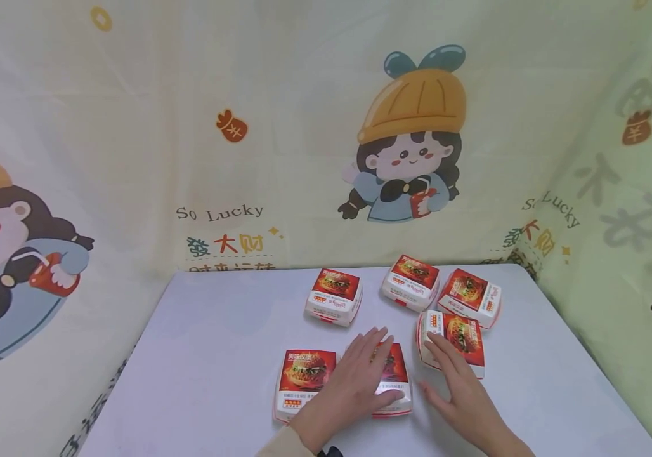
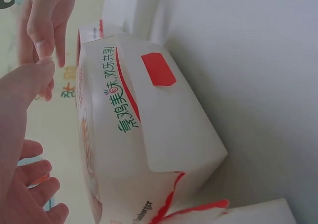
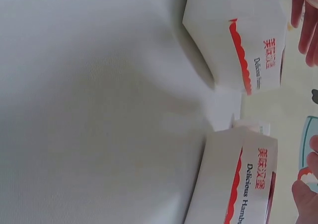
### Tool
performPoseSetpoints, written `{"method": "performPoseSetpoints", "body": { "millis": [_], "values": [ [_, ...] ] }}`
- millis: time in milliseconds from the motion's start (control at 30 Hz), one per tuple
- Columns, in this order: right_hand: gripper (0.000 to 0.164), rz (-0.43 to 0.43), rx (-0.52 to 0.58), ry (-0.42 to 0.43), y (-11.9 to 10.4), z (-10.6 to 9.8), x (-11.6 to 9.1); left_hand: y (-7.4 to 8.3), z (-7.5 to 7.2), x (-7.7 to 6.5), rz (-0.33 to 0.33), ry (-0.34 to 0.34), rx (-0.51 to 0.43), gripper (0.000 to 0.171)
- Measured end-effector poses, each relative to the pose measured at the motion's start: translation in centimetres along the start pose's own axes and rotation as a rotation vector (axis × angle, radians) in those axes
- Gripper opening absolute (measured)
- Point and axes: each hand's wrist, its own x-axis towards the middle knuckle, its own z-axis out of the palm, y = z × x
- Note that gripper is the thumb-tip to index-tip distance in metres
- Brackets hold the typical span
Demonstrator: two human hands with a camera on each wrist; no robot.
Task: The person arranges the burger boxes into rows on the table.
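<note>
Several red-and-white hamburger boxes with burger pictures lie on the table. In the head view my left hand (image 1: 351, 384) reaches over the front middle box (image 1: 393, 374), fingers extended and covering part of its lid. Left of that hand sits another box (image 1: 306, 371), its right side partly hidden. My right hand (image 1: 463, 397) has its fingers stretched over the left part of a tilted box (image 1: 463, 336). Neither hand grips a box; contact with the lids is unclear. The left wrist view shows a box's white side (image 2: 154, 114) close up, beside the thumb.
Farther back stand three more boxes: one at centre (image 1: 333, 297), one right of it (image 1: 410, 282), and one at far right (image 1: 470, 298) close to the tilted box. A white-covered table (image 1: 206, 368) carries them. Behind hangs a printed cartoon curtain (image 1: 297, 178).
</note>
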Motion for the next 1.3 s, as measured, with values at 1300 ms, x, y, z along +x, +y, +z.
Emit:
{"method": "performPoseSetpoints", "body": {
  "millis": [1300],
  "values": [
    [0.078,0.24,-0.085,0.056,1.9,-0.2,-0.1,4.1,-0.3,6.2,0.128,-0.14,0.155,0.073]
  ]
}}
